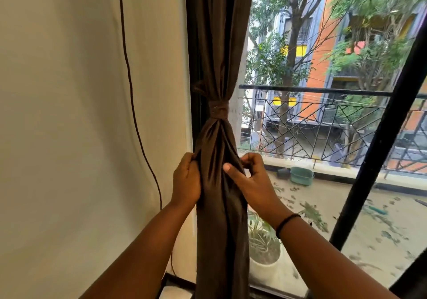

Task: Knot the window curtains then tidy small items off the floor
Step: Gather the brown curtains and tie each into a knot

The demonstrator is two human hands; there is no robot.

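Right now you are in the first half of the job, the curtain step, and the floor tidying has not begun. The brown curtain [219, 136] hangs between your two hands, gathered into one bundle against the dark window frame [196, 113]. Just above your hands a band of the same cloth [218, 111] wraps the bundle tight, so the cinch looks made, though I cannot tell whether it is a finished knot or only a wrap.

Your left hand [187, 180] is curled onto the left edge of the fabric, fingers folded round a pleat. Your right hand [249, 173] pinches the right edge: the thumb lies flat on the front of the cloth and the fingers bend in behind it. Both hands grip the curtain just below the band, with the loose tail falling straight down between your forearms.

My reading is that you are dressing or tightening the folds under the tie. The next move calls for a steady downward or outward pull from both sides at once, even enough that the band does not slide. Then let go and check that it holds.

Beyond your right hand, through the glass, a potted plant [263, 243] and a green tub [301, 175] sit on the balcony. A dark cable [129, 79] runs down the wall to the left of your left hand.
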